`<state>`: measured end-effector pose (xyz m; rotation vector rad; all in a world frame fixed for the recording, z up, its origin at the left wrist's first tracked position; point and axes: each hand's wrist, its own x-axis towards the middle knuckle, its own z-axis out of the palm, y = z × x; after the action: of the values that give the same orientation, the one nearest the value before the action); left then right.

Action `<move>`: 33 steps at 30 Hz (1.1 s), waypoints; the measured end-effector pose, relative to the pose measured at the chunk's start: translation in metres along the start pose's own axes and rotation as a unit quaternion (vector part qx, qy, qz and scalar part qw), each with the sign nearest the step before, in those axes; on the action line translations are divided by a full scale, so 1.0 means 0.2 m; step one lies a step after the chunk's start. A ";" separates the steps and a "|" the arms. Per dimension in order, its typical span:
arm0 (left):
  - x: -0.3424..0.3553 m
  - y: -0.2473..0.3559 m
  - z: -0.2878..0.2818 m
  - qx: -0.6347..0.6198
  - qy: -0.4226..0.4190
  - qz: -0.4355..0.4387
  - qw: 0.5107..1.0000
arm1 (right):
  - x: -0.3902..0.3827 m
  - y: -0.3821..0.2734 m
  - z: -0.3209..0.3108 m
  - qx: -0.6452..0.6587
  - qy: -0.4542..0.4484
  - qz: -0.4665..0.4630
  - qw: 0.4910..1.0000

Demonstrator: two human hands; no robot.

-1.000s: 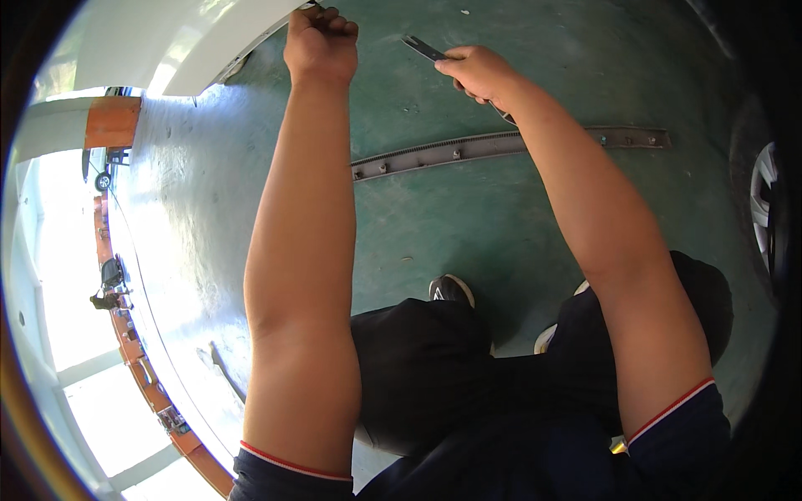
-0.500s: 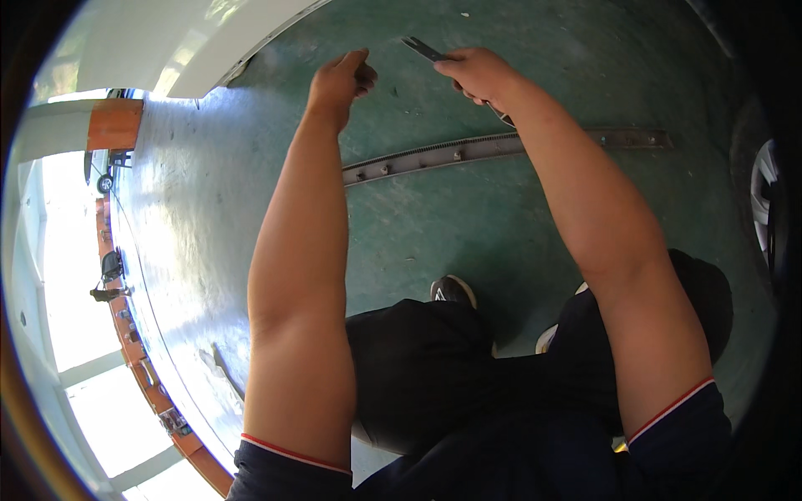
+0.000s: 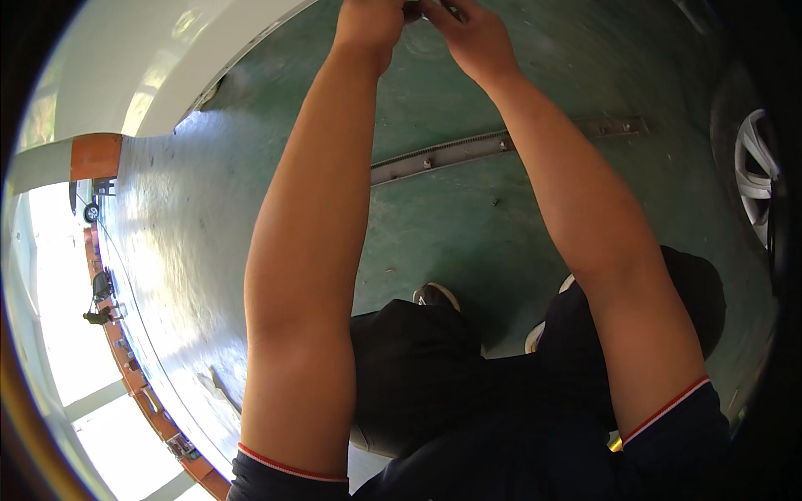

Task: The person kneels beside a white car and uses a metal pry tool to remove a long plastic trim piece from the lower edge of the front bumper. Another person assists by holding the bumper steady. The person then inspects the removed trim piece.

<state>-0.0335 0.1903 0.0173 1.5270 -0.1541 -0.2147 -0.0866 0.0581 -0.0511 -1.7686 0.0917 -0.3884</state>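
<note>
My left hand (image 3: 368, 23) reaches up to the top edge of the view, just right of a glossy white vehicle panel (image 3: 167, 58), its fingers cut off by the frame. My right hand (image 3: 480, 46) is raised beside it, fingers closed around a dark pry tool (image 3: 454, 12), which shows only in part between thumb and forefinger. The two hands nearly meet at a small dark piece; whether my left hand holds it is hidden.
A long trim strip (image 3: 439, 157) with clips lies across the green floor (image 3: 443, 225) beyond my knees. A wheel (image 3: 754, 175) stands at the far right. Along the left run an orange bench (image 3: 134, 363), a cable and a distant person (image 3: 98, 316) beside dark equipment.
My left hand has risen and moved right from below the panel's edge. My right hand has risen with the tool, whose forked tip has left clear view. The view has shifted slightly.
</note>
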 end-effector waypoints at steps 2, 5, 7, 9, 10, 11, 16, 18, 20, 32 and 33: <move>0.04 0.00 0.03 -0.045 0.008 0.018 0.999 | 0.02 0.01 -0.01 -0.019 0.023 -0.010 1.000; 0.08 -0.02 0.04 -0.067 0.001 0.042 0.997 | 0.05 -0.08 -0.09 -0.002 0.024 -0.078 0.997; 0.09 -0.04 0.04 -0.062 0.031 0.045 0.997 | 0.03 -0.11 -0.09 -0.021 0.032 -0.078 0.996; 0.10 -0.06 0.06 -0.073 0.036 0.048 0.996 | 0.03 -0.10 -0.08 -0.057 0.028 -0.047 0.997; 0.10 -0.07 0.07 -0.086 0.027 0.049 0.995 | 0.02 -0.07 -0.07 -0.085 0.020 -0.016 0.996; 0.10 -0.08 0.09 -0.099 0.018 0.050 0.994 | 0.02 -0.04 -0.07 -0.112 0.011 0.015 0.994; 0.24 -0.18 0.05 -0.161 0.007 0.106 0.981 | 0.11 -0.08 -0.06 -0.095 0.014 -0.017 0.995; 0.24 -0.19 0.07 -0.170 0.014 0.115 0.979 | 0.12 -0.09 -0.09 -0.102 0.027 -0.044 0.993; 0.24 -0.18 0.09 -0.161 0.027 0.116 0.980 | 0.13 -0.10 -0.12 -0.107 0.041 -0.061 0.992; 0.20 -0.16 0.02 -0.153 -0.057 0.129 0.978 | 0.24 0.00 -0.25 -0.050 -0.105 -0.142 0.983; 0.20 -0.17 0.02 -0.141 -0.060 0.135 0.979 | 0.24 0.00 -0.25 -0.037 -0.117 -0.128 0.984</move>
<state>0.0025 0.1771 -0.0178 1.1957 -0.4084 -0.1062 -0.0581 -0.0020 -0.0318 -1.8921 -0.2949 -0.3611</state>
